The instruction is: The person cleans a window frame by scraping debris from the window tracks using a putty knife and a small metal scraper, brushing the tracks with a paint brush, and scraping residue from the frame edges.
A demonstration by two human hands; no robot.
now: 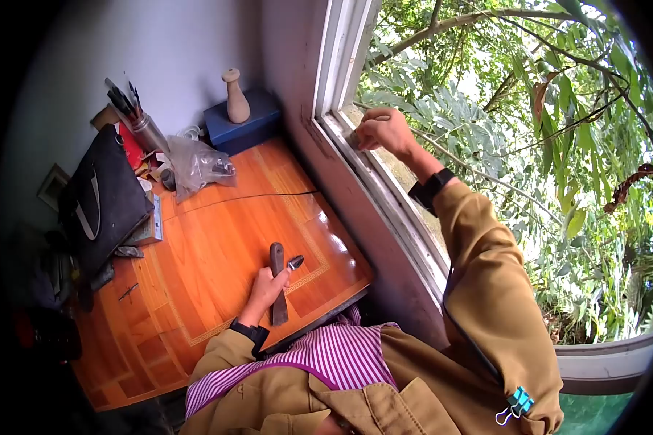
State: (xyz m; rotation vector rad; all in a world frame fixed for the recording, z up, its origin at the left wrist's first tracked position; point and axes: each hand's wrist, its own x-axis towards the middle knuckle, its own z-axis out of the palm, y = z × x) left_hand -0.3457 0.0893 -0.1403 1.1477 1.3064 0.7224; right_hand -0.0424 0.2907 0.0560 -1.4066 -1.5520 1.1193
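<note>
Over the wooden table [218, 225], near its right front edge, my left hand [266, 291] is closed around a dark-handled tool [277, 261] with a flat, wide lower end. A small shiny metal piece [295, 262] sticks out beside the same fingers. My right hand [384, 130] is at the window frame, its fingers bent together over the sill track [374, 170]. Whatever those fingers hold is too small and hidden to make out.
At the back of the table stand a blue box [243, 122] with a wooden vase-shaped piece [236, 98], a plastic bag [199, 165], and a metal pen holder [149, 133]. A black bag [105, 203] lies at the left. Branches [486, 130] are outside the window.
</note>
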